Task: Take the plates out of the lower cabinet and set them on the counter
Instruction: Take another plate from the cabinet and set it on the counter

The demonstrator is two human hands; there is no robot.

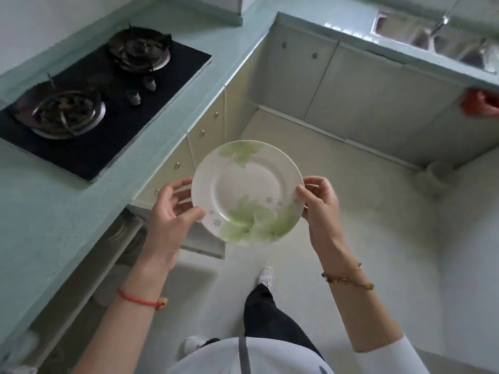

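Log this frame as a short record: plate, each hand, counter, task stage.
plate: white, green leaf print, held above the floor
left hand: grips the plate's left rim
right hand: pinches its right rim
counter: pale green, gas hob set in it
stage: plate not yet on the counter
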